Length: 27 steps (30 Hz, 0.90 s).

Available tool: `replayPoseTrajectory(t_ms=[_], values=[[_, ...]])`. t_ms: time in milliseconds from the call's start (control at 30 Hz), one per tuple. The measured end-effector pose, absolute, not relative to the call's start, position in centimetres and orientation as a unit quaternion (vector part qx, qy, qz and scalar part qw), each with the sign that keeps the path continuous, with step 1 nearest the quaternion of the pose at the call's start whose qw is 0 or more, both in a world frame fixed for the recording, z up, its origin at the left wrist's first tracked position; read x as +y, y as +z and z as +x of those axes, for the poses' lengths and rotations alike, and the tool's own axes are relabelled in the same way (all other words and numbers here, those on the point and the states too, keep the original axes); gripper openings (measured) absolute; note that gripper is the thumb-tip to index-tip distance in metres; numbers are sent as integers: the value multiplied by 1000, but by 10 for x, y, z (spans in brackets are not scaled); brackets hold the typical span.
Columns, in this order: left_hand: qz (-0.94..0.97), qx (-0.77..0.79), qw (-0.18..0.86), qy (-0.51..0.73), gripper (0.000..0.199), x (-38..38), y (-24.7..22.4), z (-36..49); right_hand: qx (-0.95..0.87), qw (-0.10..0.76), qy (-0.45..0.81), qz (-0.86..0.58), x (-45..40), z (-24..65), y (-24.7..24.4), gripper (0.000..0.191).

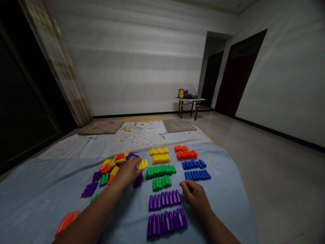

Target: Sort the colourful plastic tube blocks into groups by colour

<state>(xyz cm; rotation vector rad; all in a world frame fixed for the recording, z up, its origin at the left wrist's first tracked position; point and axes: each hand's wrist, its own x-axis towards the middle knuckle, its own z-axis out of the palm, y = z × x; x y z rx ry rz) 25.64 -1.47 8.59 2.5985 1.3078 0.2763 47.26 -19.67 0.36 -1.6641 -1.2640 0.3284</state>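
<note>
My left hand [130, 170] reaches over the mixed pile at the left, its fingers closed on a small yellow piece [143, 164]. Loosely curled, my right hand [194, 193] hovers or rests right of the purple rows; whether it holds anything is hidden. Sorted by colour in the middle are yellow rows [160, 159], green rows [160, 171] and purple rows [167, 222]. Further right lie orange rows [187, 155] and blue rows [197, 175]. The pile [104, 169] mixes orange, yellow, green, blue and purple pieces.
Orange pieces [66, 222] lie at the lower left on the light blue cloth [223, 203]. Two mats, a brown one [103, 127] and a grey one [179, 125], are at the far edge. Beyond stands a small table [189, 99] with a colourful bag [182, 93].
</note>
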Motion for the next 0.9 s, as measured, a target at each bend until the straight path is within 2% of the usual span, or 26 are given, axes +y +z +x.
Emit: replayPoseTrajectory(t_ms=[200, 533, 733, 900], values=[[874, 476, 85, 51, 34, 23, 72, 294, -518, 495, 143, -683, -194, 474, 0, 38], [871, 477, 119, 12, 23, 37, 52, 321, -515, 502, 142, -680, -193, 473, 4, 38], [853, 489, 161, 91, 49, 44, 52, 315, -514, 502, 145, -680, -194, 473, 3, 36], [813, 506, 210, 196, 41, 44, 72, 269, -514, 505, 149, -677, -194, 474, 1, 38]])
